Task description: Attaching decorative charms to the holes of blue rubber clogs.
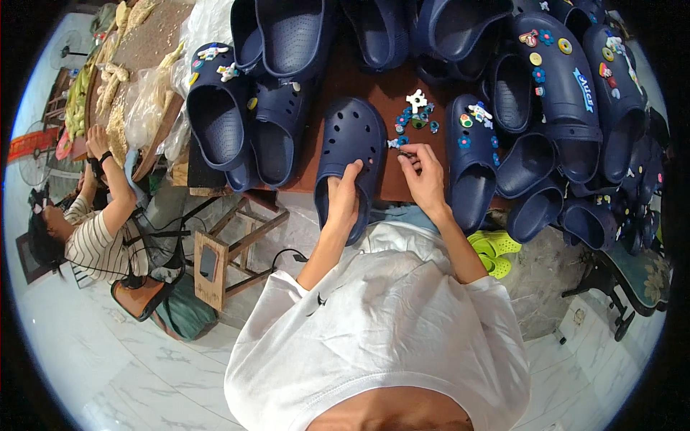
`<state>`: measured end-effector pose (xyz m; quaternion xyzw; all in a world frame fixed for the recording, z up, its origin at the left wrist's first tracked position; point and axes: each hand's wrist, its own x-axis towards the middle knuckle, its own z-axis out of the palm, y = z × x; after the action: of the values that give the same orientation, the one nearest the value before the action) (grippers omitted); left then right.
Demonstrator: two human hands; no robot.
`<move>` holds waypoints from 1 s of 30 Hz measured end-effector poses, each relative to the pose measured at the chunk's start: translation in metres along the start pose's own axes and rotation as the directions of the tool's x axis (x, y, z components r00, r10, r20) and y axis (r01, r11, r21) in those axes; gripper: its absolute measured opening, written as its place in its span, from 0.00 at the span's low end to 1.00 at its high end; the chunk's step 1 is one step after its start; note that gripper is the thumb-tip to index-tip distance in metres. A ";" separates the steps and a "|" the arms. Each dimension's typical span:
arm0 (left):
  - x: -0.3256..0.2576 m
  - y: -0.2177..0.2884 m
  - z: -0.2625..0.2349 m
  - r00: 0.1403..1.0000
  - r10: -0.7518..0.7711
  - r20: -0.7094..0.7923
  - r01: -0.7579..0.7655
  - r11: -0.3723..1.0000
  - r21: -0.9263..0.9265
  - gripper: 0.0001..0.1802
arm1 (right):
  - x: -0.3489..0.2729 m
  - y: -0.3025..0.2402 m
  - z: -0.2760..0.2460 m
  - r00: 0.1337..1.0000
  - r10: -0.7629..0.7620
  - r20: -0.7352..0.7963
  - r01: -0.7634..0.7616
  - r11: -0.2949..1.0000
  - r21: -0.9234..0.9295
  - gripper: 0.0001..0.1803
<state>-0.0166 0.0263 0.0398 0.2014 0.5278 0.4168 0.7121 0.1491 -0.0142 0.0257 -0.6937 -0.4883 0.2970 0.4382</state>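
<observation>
Head view: a person in a white short-sleeved T-shirt (388, 302) works at a reddish-brown table (392, 93) crowded with dark navy foam clogs. Clock directions run from the clog in hand. Between 8 and 9 o'clock, well apart, a co-worker in a striped shirt (100, 241) reaches up toward a surface strewn with pale yellow corn cobs (111, 90). At 8 o'clock, below the table edge, stands a wooden stool (244, 241). At 2 o'clock, a large navy clog with colourful charms (564, 79) leads the display.

Mid-scene, the plain navy clog with round vent holes (350, 129) lies at the table's near edge, toe toward 12 o'clock, heel overhanging. A charm-studded navy clog (471, 154) sits near it at 3 o'clock, and lime-green perforated clogs (496, 251) lie lower, at 4 o'clock. The left hand (343, 197) is clamped on the plain clog, thumb on its upper, the other fingers mostly hidden. Between 3 and 4 o'clock, the right hand (425, 178) has thumb and forefinger pinched on a small dark piece (405, 153), too small to identify. A loose cluster of white, blue and green charms (419, 118) lies at 2 o'clock, just beyond that hand.
</observation>
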 end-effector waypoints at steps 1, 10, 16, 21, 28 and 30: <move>-0.003 0.003 0.002 1.000 0.000 -0.006 0.000 1.000 0.002 0.18 | -0.001 -0.004 0.000 1.000 0.002 0.004 -0.002 0.998 0.059 0.08; -0.014 0.007 -0.003 0.994 -0.010 0.105 0.018 0.997 -0.075 0.20 | -0.010 -0.020 0.031 0.994 -0.093 -0.049 0.101 0.974 0.201 0.07; -0.013 0.006 -0.006 0.995 -0.016 0.095 0.020 0.999 -0.050 0.15 | -0.011 -0.015 0.035 0.940 -0.332 -0.083 0.326 0.942 -0.078 0.09; -0.016 0.010 -0.003 0.996 -0.041 0.085 0.044 0.998 -0.035 0.14 | -0.015 -0.010 0.034 0.927 -0.359 -0.108 0.348 0.931 -0.107 0.11; -0.018 0.009 0.002 0.999 -0.022 0.047 0.023 0.999 -0.036 0.14 | -0.011 -0.009 0.037 0.883 -0.454 -0.118 0.432 0.885 -0.171 0.12; -0.017 0.006 0.002 0.999 -0.017 0.037 0.017 1.000 -0.016 0.13 | -0.011 -0.009 0.035 0.884 -0.458 -0.096 0.437 0.881 -0.179 0.13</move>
<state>-0.0192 0.0161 0.0549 0.1986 0.5127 0.4114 0.7269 0.1117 -0.0124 0.0184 -0.6119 -0.6258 0.1015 0.4729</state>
